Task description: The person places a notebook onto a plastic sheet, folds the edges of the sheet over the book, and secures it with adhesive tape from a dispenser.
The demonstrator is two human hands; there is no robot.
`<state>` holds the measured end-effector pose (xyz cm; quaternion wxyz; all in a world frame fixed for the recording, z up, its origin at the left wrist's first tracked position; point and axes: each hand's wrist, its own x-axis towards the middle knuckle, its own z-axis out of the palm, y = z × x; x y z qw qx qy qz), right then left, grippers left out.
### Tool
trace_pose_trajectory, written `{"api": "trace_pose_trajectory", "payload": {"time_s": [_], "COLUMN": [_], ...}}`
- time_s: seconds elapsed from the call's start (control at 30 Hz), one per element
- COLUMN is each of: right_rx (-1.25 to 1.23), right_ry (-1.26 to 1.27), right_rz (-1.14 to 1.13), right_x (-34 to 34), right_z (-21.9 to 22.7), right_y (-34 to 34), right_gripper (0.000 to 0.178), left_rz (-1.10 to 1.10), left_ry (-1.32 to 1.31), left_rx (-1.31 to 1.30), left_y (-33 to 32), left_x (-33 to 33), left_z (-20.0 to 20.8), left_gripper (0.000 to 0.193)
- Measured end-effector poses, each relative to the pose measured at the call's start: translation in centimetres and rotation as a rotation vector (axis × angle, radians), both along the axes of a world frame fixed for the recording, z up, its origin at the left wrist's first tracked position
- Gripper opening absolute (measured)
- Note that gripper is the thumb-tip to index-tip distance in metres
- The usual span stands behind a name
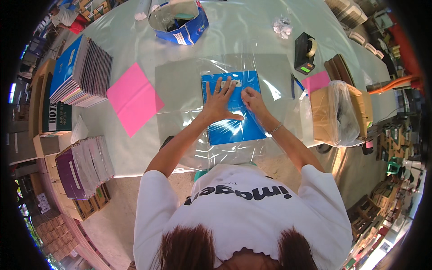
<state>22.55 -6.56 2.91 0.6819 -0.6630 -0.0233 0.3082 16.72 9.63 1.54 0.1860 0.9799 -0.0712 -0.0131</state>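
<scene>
A blue notebook (243, 128) lies on the table in front of me, with shiny transparent plastic film (225, 63) over it and spreading past its edges. My left hand (220, 105) rests flat on the notebook's cover, fingers spread, with the thumb pointing right. On the notebook's upper right side, my right hand (253, 101) is closed with its fingers curled in against the film. Whatever is between those fingers, if anything, is too hidden to make out. Beneath the notebook lies a grey sheet (175, 85).
Stacked notebooks (81, 72) and a pink sheet (135, 99) are at left, with wrapped purple notebooks (85, 166) nearer. A blue bag (180, 27) stands at the back. At right are a tape dispenser (304, 54), blue-handled pliers (298, 85) and a cardboard box (326, 117) with plastic.
</scene>
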Motion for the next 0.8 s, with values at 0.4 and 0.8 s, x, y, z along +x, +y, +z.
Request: {"api": "trace_pose_trajectory", "payload": {"time_s": [0.4,0.8], "right_rx": [-0.444,-0.528], "right_ry": [-0.306,-0.101], "right_rz": [-0.045,0.348], "right_x": [-1.0,1.8], "right_z": [-0.4,1.6], "right_y": [1.4,1.4], "right_gripper": [0.018,0.022], "left_rz": [0.014,-0.001], "left_ry": [-0.038,-0.041], "left_rx": [-0.042,-0.023], "left_y": [-0.6,-0.1], "left_x": [0.4,0.1], "left_z": [-0.7,-1.2], "left_gripper": [0.133,0.134]}}
